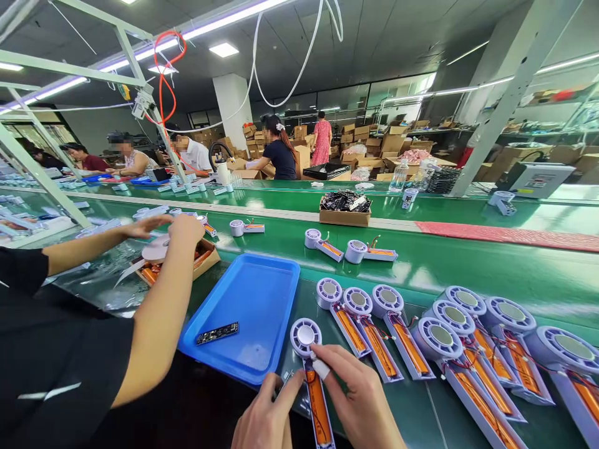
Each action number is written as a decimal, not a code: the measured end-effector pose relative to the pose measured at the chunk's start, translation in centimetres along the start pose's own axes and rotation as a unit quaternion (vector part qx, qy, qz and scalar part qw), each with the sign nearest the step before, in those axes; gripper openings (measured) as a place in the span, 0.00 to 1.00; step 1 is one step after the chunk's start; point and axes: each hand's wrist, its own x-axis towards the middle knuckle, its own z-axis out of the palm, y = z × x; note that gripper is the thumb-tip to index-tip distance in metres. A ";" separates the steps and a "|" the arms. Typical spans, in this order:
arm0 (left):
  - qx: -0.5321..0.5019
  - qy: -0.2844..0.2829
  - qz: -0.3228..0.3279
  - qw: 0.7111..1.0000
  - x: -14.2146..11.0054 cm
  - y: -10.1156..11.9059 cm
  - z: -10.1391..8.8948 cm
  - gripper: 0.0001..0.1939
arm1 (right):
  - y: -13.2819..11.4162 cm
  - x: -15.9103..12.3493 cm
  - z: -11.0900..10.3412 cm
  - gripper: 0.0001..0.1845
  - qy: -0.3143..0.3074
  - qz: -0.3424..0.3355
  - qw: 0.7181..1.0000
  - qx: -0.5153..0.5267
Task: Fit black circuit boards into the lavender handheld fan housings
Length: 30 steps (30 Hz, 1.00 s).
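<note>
Bright blue tray (pixel 262 280), green conveyor belt (pixel 281 240), lavender fan housings (pixel 386 299) with orange cells (pixel 352 332), pink-red strip (pixel 505 237).

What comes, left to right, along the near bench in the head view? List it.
Open carton of orange parts, blue tray with circuit board, fan unit between left hand and right hand, cluster of matching fan units.
</note>
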 end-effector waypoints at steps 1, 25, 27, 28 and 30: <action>-0.022 0.007 0.001 1.000 0.0 -0.1 0.1 0.34 | 0.1 -0.1 0.1 0.16 0.007 0.014 1.000 -0.004; -0.307 0.130 -0.091 0.938 0.4 -0.2 2.1 0.15 | -1.3 0.6 0.5 0.19 -0.079 -0.084 0.973 -0.200; -0.295 0.152 -0.061 0.941 0.5 0.0 2.2 0.15 | -1.4 0.7 0.6 0.19 -0.079 -0.082 0.973 -0.200; -0.286 0.167 -0.046 0.943 0.4 0.1 2.3 0.14 | -1.5 0.7 0.7 0.18 -0.079 -0.079 0.974 -0.198; -0.265 0.201 -0.020 0.943 0.3 0.2 2.8 0.15 | -1.5 0.7 0.9 0.17 -0.076 -0.073 0.975 -0.196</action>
